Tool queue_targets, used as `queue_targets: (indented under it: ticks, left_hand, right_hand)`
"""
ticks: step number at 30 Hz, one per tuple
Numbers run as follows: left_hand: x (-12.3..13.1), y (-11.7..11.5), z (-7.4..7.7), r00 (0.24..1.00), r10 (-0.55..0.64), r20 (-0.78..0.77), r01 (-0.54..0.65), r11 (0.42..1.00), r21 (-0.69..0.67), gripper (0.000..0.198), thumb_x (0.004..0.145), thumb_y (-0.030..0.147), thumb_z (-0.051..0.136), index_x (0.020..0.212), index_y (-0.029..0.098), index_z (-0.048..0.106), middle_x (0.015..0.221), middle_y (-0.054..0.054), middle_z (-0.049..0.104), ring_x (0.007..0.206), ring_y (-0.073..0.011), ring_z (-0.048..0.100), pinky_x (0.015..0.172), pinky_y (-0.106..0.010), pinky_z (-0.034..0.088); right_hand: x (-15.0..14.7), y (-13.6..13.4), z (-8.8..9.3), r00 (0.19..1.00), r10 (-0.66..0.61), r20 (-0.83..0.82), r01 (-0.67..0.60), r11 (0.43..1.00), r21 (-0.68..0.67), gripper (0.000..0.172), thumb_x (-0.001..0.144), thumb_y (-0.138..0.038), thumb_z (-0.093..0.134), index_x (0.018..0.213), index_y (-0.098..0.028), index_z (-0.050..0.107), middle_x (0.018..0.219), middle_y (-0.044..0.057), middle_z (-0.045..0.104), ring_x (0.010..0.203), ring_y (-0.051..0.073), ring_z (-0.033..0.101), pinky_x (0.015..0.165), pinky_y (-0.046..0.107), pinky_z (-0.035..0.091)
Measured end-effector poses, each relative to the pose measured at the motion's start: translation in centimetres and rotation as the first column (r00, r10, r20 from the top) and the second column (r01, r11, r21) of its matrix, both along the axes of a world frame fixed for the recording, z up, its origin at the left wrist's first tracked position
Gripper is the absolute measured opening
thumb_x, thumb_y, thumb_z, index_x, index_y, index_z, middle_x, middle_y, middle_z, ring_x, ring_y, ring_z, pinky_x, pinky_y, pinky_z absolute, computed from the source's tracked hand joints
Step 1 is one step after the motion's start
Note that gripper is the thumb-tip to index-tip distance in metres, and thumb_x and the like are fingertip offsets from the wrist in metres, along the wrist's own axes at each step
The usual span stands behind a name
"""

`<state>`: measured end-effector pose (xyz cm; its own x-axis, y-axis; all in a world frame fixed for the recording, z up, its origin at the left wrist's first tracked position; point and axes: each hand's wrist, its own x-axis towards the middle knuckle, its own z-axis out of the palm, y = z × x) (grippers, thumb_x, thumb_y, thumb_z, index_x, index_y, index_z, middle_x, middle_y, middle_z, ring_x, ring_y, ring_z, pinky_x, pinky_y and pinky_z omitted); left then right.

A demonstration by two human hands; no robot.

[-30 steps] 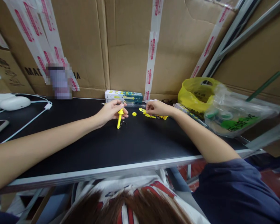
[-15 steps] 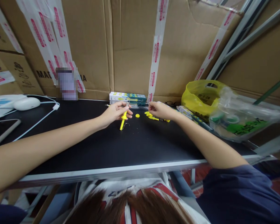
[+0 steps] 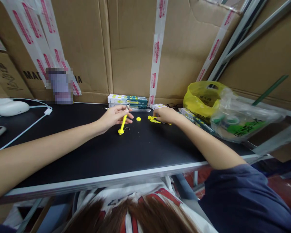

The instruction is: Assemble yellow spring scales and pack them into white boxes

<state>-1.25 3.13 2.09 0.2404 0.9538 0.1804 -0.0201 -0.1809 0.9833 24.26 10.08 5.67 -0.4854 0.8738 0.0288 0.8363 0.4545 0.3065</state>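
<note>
My left hand (image 3: 117, 116) grips a thin yellow rod-shaped tool (image 3: 123, 121) between thumb and fingers. Its metal end points up, and a yellow collar (image 3: 121, 131) sits at its lower end. Beside that end a thin bent wire (image 3: 127, 128) sticks out. My right hand (image 3: 165, 115) is over a group of small yellow parts (image 3: 155, 120), fingers curled down among them; its fingertips are partly hidden, so what they pinch cannot be made out. A small round yellow cap (image 3: 138, 119) lies on the black table between the hands.
Printed boxes (image 3: 128, 99) and clear rods (image 3: 142, 110) lie behind the hands. A yellow bag (image 3: 201, 100) and a clear plastic bag (image 3: 244, 124) are at the right. White cables (image 3: 26, 131) run along the left. Cardboard (image 3: 131, 48) walls the back.
The yellow collar has slid from the rod's middle to its lower end. My right hand has come down onto the small yellow parts. The camera view has turned slightly right.
</note>
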Motion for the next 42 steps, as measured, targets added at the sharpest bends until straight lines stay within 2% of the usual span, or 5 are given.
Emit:
queue_targets:
  ticks: [20,25,31,36,42]
  left_hand:
    - [0.2,0.0,-0.2,0.995,-0.018,-0.093,0.019,1.0,0.015,0.031,0.079,0.042,0.066,0.092,0.018,0.053,0.065,0.003,0.06,0.05,-0.0078,0.057,0.053,-0.022,0.051]
    - [0.2,0.0,-0.4,0.993,-0.057,-0.102,0.059,0.998,0.018,0.027,0.083,0.042,0.061,0.091,0.018,0.053,0.057,0.006,0.049,0.039,-0.0037,0.041,0.037,-0.015,0.037]
    - [0.2,0.1,-0.9,0.95,-0.132,-0.282,0.148,0.988,0.035,0.029,0.087,0.046,0.053,0.091,0.018,0.057,0.056,0.006,0.045,0.035,-0.0022,0.03,0.032,-0.014,0.022]
    - [0.4,-0.3,-0.7,0.924,-0.073,-0.376,0.129,0.984,0.125,0.027,0.084,0.045,0.056,0.084,0.017,0.056,0.054,0.006,0.047,0.038,-0.0041,0.034,0.036,-0.016,0.025]
    - [0.7,-0.9,-0.4,0.88,0.047,-0.473,0.085,0.964,0.253,0.027,0.082,0.043,0.058,0.078,0.017,0.055,0.057,0.003,0.053,0.046,-0.0076,0.046,0.043,-0.018,0.034]
  right_hand:
    - [-0.4,-1.1,0.4,0.998,0.062,0.001,-0.062,0.998,-0.029,0.012,0.074,-0.022,0.062,0.084,-0.019,0.069,0.085,0.008,0.068,0.075,0.019,0.061,0.056,0.026,0.033]
    - [-0.8,-1.4,0.2,0.986,0.135,-0.101,-0.138,0.99,-0.031,0.005,0.077,-0.019,0.058,0.074,-0.017,0.061,0.075,0.006,0.064,0.067,0.016,0.055,0.056,0.025,0.03]
    - [-2.2,-2.4,0.2,0.744,0.33,-0.581,-0.454,0.887,-0.078,0.008,0.086,-0.024,0.053,0.084,-0.017,0.053,0.068,-0.001,0.06,0.061,0.01,0.051,0.059,0.021,0.035]
    - [-3.1,-3.2,-0.4,0.565,0.425,-0.707,-0.592,0.806,0.012,0.016,0.089,-0.031,0.051,0.09,-0.016,0.055,0.067,-0.004,0.051,0.059,0.009,0.044,0.057,0.02,0.034]
    - [-3.5,-4.0,-0.5,0.58,0.474,-0.663,-0.551,0.827,0.109,0.014,0.088,-0.029,0.053,0.088,-0.016,0.058,0.064,-0.005,0.046,0.058,0.009,0.04,0.057,0.021,0.03]
